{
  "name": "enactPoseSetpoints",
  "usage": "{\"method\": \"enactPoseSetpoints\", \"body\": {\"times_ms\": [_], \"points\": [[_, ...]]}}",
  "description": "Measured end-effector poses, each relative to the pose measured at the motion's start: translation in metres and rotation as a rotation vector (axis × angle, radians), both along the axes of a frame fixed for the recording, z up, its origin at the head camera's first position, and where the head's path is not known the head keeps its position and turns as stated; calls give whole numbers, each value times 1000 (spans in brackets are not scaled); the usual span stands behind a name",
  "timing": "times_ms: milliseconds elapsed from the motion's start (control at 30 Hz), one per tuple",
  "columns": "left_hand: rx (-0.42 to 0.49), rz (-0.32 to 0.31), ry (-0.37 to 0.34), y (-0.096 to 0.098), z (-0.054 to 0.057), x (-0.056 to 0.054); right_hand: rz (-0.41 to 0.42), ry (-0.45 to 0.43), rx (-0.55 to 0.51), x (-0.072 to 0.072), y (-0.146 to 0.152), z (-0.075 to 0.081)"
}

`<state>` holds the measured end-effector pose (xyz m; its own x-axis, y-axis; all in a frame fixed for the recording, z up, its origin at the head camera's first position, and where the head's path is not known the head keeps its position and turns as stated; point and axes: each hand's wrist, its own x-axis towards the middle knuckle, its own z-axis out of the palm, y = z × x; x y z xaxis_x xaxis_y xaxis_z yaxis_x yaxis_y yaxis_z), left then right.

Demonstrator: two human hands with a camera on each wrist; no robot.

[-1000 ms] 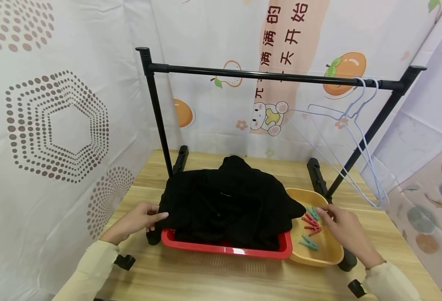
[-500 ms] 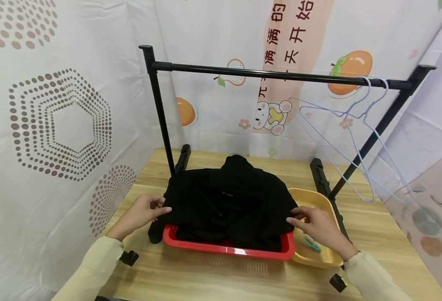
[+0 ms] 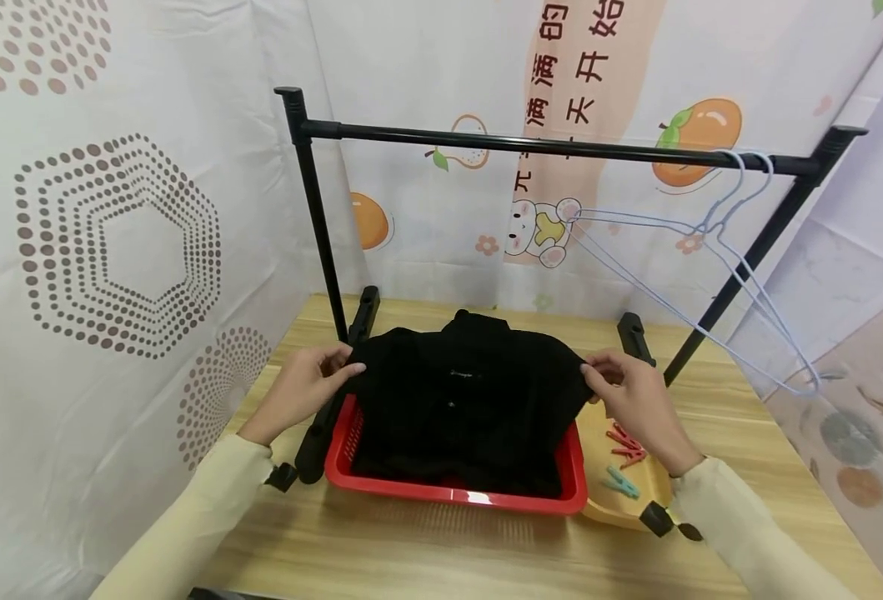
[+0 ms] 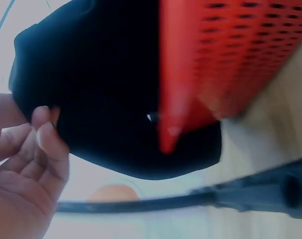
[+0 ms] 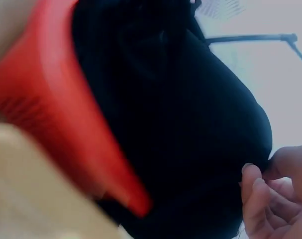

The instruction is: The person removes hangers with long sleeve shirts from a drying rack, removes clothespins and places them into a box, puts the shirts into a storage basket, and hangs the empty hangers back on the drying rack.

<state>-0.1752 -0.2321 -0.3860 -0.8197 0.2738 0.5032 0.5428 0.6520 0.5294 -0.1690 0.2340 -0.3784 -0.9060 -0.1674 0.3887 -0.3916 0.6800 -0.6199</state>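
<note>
A black garment (image 3: 464, 400) with small light lettering lies partly in a red plastic basket (image 3: 452, 495), its upper part lifted. At its left edge my left hand (image 3: 308, 385) pinches the cloth between thumb and fingers. My right hand (image 3: 634, 402) pinches the opposite edge, so the fabric spans between both hands. In the left wrist view the thumb and fingers of the left hand (image 4: 34, 169) hold the dark cloth (image 4: 106, 99) beside the perforated basket wall (image 4: 240, 45). The right wrist view has the right hand (image 5: 272, 199) gripping the cloth's corner.
A yellow tray (image 3: 614, 515) with red clothespins (image 3: 627, 446) and a teal clothespin (image 3: 621, 483) stands right of the basket, partly behind my right hand. Above spans a black rack's rail (image 3: 524, 146), with two pale blue hangers (image 3: 711, 229) at its right end.
My right hand has moved left from the yellow tray to the garment's right edge. Both hands have then raised the garment's upper part, baring more of the basket's sides. The hangers have swung.
</note>
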Motion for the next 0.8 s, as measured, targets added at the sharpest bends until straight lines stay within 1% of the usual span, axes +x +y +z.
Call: {"method": "enactPoseSetpoints", "body": {"times_ms": [67, 100, 133, 200, 233, 300, 367, 467, 600, 700, 800], "points": [[-28, -71, 79, 8, 4, -1, 28, -8, -21, 2, -9, 4], [-55, -113, 110, 12, 5, -1, 50, -14, -30, 3, -13, 5], [-85, -158, 125, 15, 6, -1, 75, -18, -32, 4, -18, 5], [-159, -241, 99, 21, 5, 0, 138, -13, -7, 7, -27, 3], [-198, -281, 69, 22, 4, 0, 172, -11, 15, 8, -32, 2], [-286, -343, 2, 24, 2, 0, 240, 0, 71, 9, -39, -4], [-365, -388, -61, 25, 0, 1, 296, 14, 130, 9, -43, -11], [-459, -434, -106, 25, -4, 0, 363, 3, 169, 9, -45, -22], [-530, -461, -138, 23, -9, -1, 427, -48, 205, 10, -44, -32], [-572, -476, -183, 20, -13, 0, 447, -89, 288, 10, -42, -39], [-611, -480, -215, 17, -16, 2, 439, -80, 404, 11, -42, -43]]}}
